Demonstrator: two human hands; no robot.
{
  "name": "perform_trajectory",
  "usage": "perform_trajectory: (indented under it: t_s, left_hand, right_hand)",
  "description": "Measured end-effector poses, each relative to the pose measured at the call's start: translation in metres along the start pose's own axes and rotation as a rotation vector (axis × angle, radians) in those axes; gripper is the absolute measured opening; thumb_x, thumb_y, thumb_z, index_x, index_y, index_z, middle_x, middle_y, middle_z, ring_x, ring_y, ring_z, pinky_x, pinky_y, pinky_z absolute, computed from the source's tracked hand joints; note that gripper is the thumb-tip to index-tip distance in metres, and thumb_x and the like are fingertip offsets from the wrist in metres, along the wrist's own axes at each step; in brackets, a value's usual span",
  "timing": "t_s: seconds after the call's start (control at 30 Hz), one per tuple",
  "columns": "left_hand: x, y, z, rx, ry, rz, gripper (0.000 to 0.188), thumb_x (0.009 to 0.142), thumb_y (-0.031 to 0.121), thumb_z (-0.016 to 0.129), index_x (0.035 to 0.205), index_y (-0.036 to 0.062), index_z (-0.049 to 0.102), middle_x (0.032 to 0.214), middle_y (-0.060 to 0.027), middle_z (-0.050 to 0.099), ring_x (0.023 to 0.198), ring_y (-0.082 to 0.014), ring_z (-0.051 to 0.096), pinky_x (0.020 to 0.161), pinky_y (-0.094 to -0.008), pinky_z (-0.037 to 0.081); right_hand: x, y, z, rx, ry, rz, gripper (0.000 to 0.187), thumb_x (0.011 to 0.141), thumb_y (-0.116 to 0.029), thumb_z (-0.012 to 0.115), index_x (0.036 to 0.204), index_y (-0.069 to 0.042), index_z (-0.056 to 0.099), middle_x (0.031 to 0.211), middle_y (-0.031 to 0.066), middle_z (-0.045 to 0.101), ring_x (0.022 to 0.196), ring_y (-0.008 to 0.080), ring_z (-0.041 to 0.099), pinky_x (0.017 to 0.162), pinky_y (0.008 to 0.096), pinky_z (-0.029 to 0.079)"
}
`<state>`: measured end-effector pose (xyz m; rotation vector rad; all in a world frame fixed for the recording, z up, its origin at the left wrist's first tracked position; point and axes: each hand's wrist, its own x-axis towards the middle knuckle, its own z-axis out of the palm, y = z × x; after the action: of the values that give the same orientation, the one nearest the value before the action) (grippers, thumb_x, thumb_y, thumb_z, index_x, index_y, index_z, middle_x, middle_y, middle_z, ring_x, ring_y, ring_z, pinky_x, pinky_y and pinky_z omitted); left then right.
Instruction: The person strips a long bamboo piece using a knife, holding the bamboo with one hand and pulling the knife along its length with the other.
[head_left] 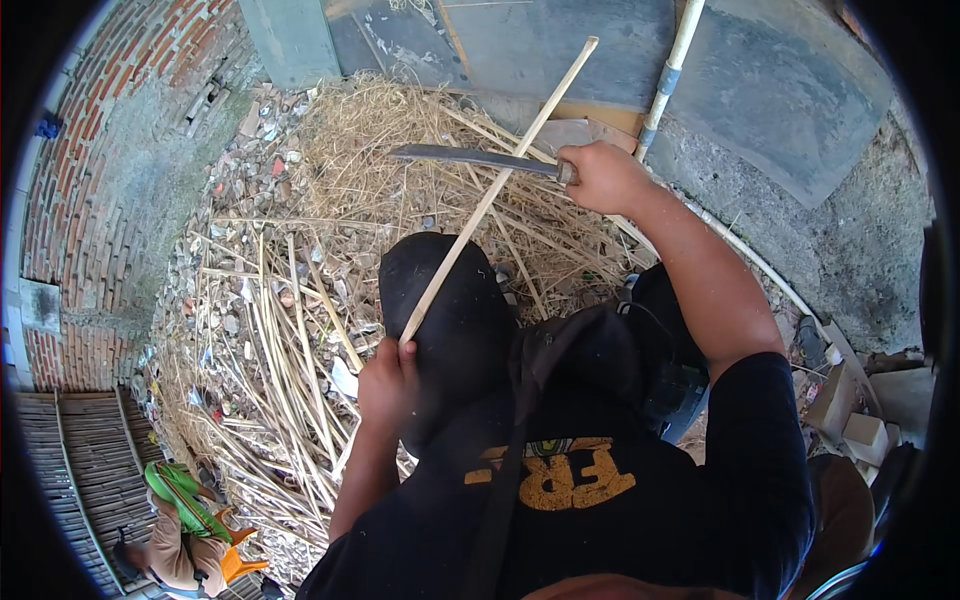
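My left hand (388, 380) grips the lower end of a long pale bamboo strip (498, 185) that rises up and to the right across my dark knee (447, 300). My right hand (603, 176) holds the handle of a long dark blade (470, 157). The blade lies crosswise against the strip near its middle, edge pointing left. Both arms reach out from my black shirt.
A heap of split bamboo strips and dry straw (290, 330) covers the ground ahead and to the left. A brick wall (110, 150) curves along the left. A pale pole (668, 70) leans at the top. Another person (185, 530) crouches at lower left. Blocks (860, 410) lie at right.
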<state>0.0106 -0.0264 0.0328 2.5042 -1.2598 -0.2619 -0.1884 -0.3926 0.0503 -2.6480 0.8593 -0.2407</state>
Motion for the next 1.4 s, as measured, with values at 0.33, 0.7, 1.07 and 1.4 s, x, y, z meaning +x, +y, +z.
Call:
perform_trajectory:
  t_s: [0.33, 0.7, 1.07, 1.4]
  left_hand:
    - [0.008, -0.003, -0.016, -0.153, -0.098, 0.064, 0.036, 0.104, 0.032, 0.048, 0.085, 0.0018, 0.052, 0.069, -0.0267, 0.059, 0.070, -0.0494, 0.060, 0.061, -0.0546, 0.043]
    - [-0.003, -0.002, -0.013, -0.131, -0.069, 0.055, 0.036, 0.104, 0.031, 0.049, 0.084, 0.0016, 0.050, 0.067, -0.0262, 0.059, 0.068, -0.0502, 0.058, 0.059, -0.0544, 0.043]
    - [-0.001, -0.011, -0.019, -0.217, -0.083, 0.061, 0.038, 0.105, 0.033, 0.045, 0.086, 0.0007, 0.051, 0.070, -0.0274, 0.058, 0.070, -0.0492, 0.059, 0.060, -0.0509, 0.044]
    - [0.013, -0.023, -0.005, -0.279, -0.089, 0.066, 0.041, 0.106, 0.034, 0.044, 0.084, 0.0004, 0.050, 0.066, -0.0259, 0.056, 0.065, -0.0480, 0.058, 0.059, -0.0502, 0.043]
  right_hand:
    - [0.007, -0.008, 0.002, 0.123, -0.084, -0.076, 0.027, 0.074, -0.014, 0.065, 0.100, -0.008, 0.066, 0.085, 0.0192, 0.069, 0.086, 0.0394, 0.067, 0.078, 0.0489, 0.054]
    - [0.002, -0.015, -0.002, 0.089, -0.089, -0.105, 0.023, 0.071, -0.012, 0.065, 0.093, -0.006, 0.065, 0.077, 0.0177, 0.068, 0.083, 0.0388, 0.067, 0.073, 0.0498, 0.052]
    - [-0.015, -0.013, -0.015, 0.330, 0.000, -0.140, 0.036, 0.076, -0.015, 0.072, 0.108, -0.005, 0.060, 0.086, 0.0204, 0.067, 0.083, 0.0392, 0.067, 0.074, 0.0461, 0.051]
    - [-0.017, -0.007, -0.030, -0.283, 0.252, -0.245, 0.021, 0.076, -0.025, 0.072, 0.089, -0.011, 0.062, 0.076, 0.0108, 0.067, 0.077, 0.0334, 0.068, 0.074, 0.0472, 0.051]
